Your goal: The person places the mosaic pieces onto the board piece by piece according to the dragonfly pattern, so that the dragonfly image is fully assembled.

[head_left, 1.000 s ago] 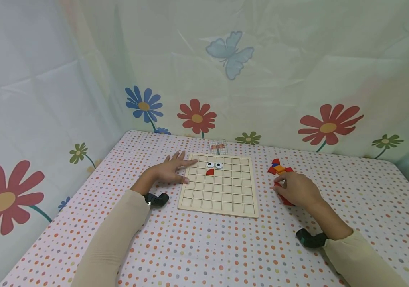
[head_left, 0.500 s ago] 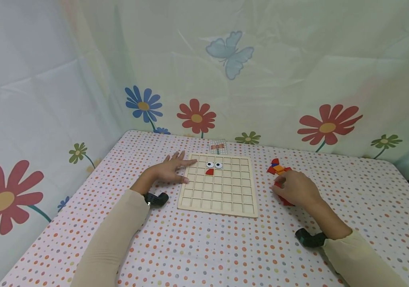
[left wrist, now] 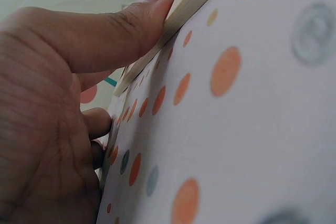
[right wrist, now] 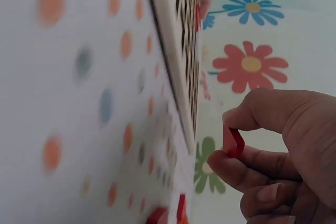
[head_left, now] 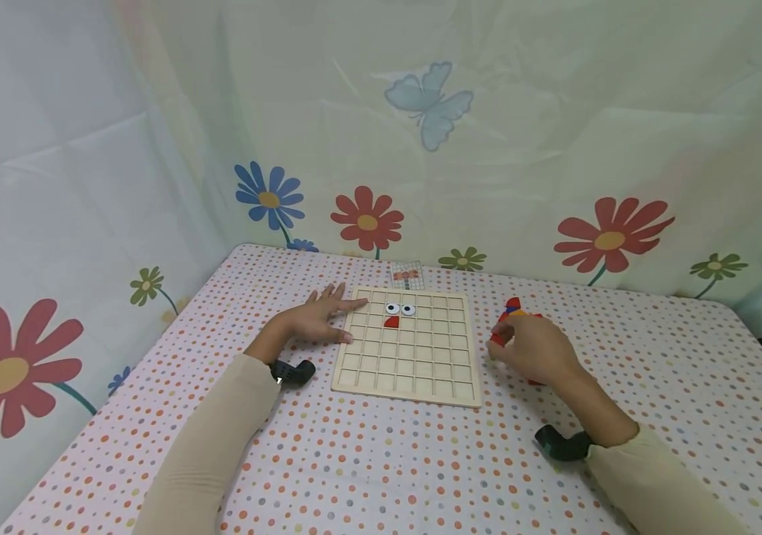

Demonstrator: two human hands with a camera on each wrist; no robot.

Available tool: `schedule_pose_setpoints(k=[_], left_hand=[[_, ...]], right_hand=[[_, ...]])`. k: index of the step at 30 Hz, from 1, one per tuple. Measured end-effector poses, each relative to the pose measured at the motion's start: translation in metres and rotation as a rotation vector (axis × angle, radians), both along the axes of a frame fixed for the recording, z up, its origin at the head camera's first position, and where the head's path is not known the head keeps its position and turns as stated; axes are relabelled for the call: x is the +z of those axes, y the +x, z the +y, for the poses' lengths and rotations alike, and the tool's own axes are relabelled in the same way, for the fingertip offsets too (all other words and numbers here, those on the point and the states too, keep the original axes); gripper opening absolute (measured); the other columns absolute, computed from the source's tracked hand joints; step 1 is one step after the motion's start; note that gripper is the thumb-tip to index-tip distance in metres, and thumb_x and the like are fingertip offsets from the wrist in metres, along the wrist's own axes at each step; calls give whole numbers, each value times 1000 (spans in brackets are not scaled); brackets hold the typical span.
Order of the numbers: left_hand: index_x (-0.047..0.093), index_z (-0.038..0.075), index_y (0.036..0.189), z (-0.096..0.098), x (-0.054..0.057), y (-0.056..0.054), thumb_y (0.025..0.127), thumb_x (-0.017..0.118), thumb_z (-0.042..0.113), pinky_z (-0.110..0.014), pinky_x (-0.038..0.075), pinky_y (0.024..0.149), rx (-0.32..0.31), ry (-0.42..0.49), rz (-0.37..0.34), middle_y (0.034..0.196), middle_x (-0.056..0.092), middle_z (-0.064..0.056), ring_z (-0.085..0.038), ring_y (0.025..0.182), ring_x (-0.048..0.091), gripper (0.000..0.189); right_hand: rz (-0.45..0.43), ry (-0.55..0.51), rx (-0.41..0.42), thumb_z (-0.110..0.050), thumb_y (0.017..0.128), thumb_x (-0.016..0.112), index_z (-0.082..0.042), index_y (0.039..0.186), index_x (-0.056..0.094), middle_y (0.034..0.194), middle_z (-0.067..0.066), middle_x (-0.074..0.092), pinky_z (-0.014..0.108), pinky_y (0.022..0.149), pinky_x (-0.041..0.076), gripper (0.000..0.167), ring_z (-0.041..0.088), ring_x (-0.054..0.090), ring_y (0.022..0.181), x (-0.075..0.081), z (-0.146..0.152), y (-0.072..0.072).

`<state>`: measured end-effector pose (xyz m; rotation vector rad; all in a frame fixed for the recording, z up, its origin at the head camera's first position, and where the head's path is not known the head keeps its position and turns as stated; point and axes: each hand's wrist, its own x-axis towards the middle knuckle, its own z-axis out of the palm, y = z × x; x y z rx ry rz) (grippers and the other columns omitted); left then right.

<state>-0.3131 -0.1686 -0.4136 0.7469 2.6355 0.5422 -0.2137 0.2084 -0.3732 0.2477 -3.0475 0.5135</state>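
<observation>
A wooden grid board (head_left: 421,357) lies on the table, carrying two round eye pieces (head_left: 408,310) and a red quarter-circle piece (head_left: 391,322) just below them. With fingers spread, my left hand (head_left: 314,319) rests at the board's left edge; its thumb (left wrist: 121,35) touches the rim. Between thumb and fingertips, my right hand (head_left: 537,349) pinches a small red piece (right wrist: 232,142), held above the table to the right of the board. Part of the loose pile of red, blue and orange pieces (head_left: 513,304) is hidden behind this hand.
A small printed pattern card (head_left: 407,275) lies behind the board's far edge. Dotted cloth covers the table (head_left: 367,468). Curtains with printed flowers (head_left: 367,223) stand behind and at the left.
My right hand has left the pile's near side, moving left and slightly toward the board with a red piece between its fingers. The left hand and board have stayed put.
</observation>
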Motion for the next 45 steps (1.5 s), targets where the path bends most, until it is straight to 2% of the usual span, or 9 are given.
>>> schedule_pose_setpoints(k=[4, 12, 15, 20, 24, 29, 33, 39, 45], left_hand=[[26, 37, 155, 2, 0, 0, 88, 66, 50, -57, -10, 122, 8, 1, -5, 166, -7, -13, -33, 153, -14, 80], [26, 37, 155, 3, 0, 1, 88, 67, 50, -56, -12, 122, 12, 2, -10, 166, -7, -12, -32, 153, -14, 80], [26, 37, 155, 2, 1, 2, 88, 66, 49, -56, -12, 122, 15, 2, -9, 166, -7, -12, -32, 153, -14, 79], [27, 37, 155, 2, 1, 2, 88, 67, 48, -55, -12, 122, 23, 4, -13, 166, -7, -12, -32, 153, -14, 79], [27, 37, 155, 2, 1, 2, 88, 67, 49, -55, -12, 122, 21, -1, -13, 166, -7, -12, -32, 153, -14, 79], [28, 37, 155, 1, 2, 2, 87, 68, 50, -55, -12, 122, 18, 15, -24, 166, -6, -12, -31, 153, -14, 80], [28, 36, 155, 1, 4, 2, 87, 68, 49, -54, -13, 122, 17, 20, -31, 166, -6, -12, -31, 153, -14, 80], [28, 36, 155, 2, 5, 2, 87, 68, 49, -54, -12, 122, 20, 14, -34, 166, -7, -11, -31, 153, -15, 79], [28, 36, 155, 2, 4, 2, 87, 68, 49, -54, -12, 122, 28, 6, -36, 166, -7, -11, -31, 153, -14, 79]], right_hand=[[9, -8, 54, -25, 84, 72, -1, 103, 72, 91, 11, 74, 25, 46, 42, 31, 11, 55, 56, 1, -18, -5], [-31, 25, 199, -26, 84, 76, -5, 101, 75, 88, 4, 72, 23, 58, 45, 27, 13, 55, 67, -1, -61, -24], [-49, 32, 244, -26, 85, 76, -7, 100, 75, 86, 2, 71, 24, 58, 43, 24, 13, 53, 67, -3, -76, -31], [-55, 49, 280, -25, 87, 74, -8, 103, 75, 89, 1, 71, 26, 62, 46, 23, 11, 55, 70, -4, -96, -43], [-50, 66, 293, -24, 87, 73, -7, 105, 75, 90, 1, 72, 28, 67, 51, 24, 11, 58, 73, -4, -105, -51], [-49, 79, 301, -23, 87, 73, -6, 105, 75, 88, 3, 72, 28, 65, 49, 25, 12, 57, 70, -3, -112, -56], [-71, 89, 291, -24, 87, 73, -9, 104, 76, 87, 1, 71, 28, 64, 48, 23, 12, 56, 70, -2, -115, -60], [-102, 93, 273, -24, 88, 73, -11, 104, 77, 92, 1, 74, 32, 70, 52, 21, 13, 60, 75, 2, -117, -63], [-104, 79, 245, -26, 88, 74, -10, 102, 78, 93, 3, 76, 30, 64, 52, 21, 12, 63, 72, 2, -118, -64]])
